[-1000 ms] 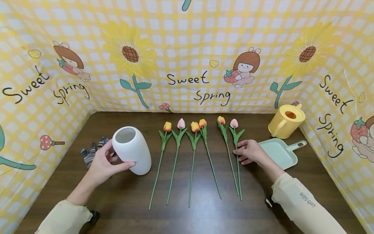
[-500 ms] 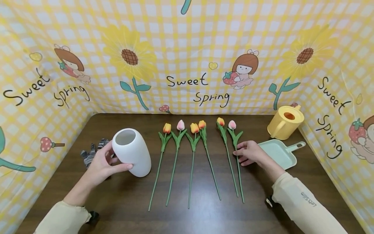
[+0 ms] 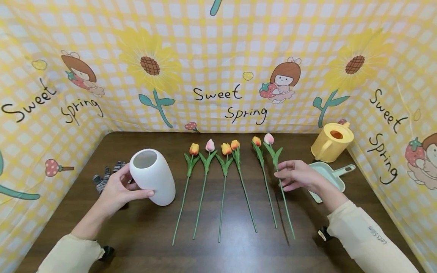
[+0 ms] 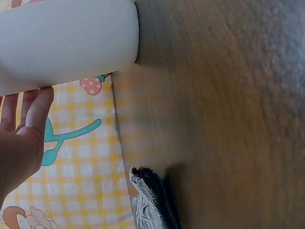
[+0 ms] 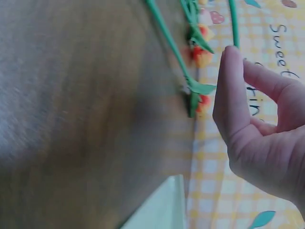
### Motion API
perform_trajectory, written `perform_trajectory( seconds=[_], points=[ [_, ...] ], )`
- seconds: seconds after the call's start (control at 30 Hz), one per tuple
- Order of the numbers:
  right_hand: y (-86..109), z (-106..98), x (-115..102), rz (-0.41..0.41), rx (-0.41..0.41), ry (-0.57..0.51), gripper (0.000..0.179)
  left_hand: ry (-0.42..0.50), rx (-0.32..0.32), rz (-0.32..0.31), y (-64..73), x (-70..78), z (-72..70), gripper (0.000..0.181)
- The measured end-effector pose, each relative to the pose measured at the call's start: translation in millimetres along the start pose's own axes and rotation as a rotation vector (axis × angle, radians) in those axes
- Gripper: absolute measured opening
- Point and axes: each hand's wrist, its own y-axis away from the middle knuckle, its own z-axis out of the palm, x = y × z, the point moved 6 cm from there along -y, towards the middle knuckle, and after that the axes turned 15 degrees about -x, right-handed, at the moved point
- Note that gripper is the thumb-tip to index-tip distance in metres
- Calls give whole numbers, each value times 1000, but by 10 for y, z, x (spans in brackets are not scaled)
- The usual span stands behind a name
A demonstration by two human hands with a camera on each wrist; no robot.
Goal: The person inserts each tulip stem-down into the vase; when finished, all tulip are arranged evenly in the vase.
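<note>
My left hand (image 3: pixel 117 189) holds a white vase (image 3: pixel 158 182) from its left side, thumb across the front and the other fingers behind it. The vase stands on the table, mouth up; its side fills the top of the left wrist view. A pink tulip (image 3: pixel 275 161) is pinched by its stem, just below the leaves, in my right hand (image 3: pixel 297 176). Its stem (image 5: pixel 234 21) is raised off the table, with a shadow beneath. Close to its left lies an orange-yellow tulip (image 3: pixel 261 161). Another pink tulip (image 3: pixel 206 163) and several orange-yellow ones lie between vase and right hand.
A yellow watering can (image 3: pixel 324 148) stands at the back right. In front of it lies a pale green dustpan (image 3: pixel 331 172), partly behind my right forearm. A grey striped glove (image 3: pixel 102 181) lies beyond my left hand. Checked cloth (image 3: pixel 218 57) walls the table's back and sides.
My right hand has lifted the pink tulip off the table, its stem end swinging right, away from the neighbouring tulip. My left hand and the vase stay where they were.
</note>
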Motion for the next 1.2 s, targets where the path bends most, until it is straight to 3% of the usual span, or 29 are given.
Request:
perform_trajectory(
  seconds=[0.17,0.37,0.57,0.8,0.93,1.07,1.2],
  points=[
    [136,-2,-169,-72,-49,-43,53,7,-6,16,5,-9,-6,82],
    [284,79,-476,-346,-109,-127,21,8,-19,13,5,-48,29,82],
    [322,229,-715,-551,-180,-242,20,16,-17,28,6,-35,-3,82],
    [332,367,-863,-782,-235,-483,21,26,-25,35,-5,-23,-7,84],
    [336,413,-955,-891,-229,-583,22,25,-27,34,-3,-29,-4,84],
    [331,442,-1028,-940,-150,-591,20,24,-29,33,-5,-36,-10,83],
    [306,501,-1115,-988,-138,-599,18,22,-23,30,-3,-45,-25,83]
  ],
)
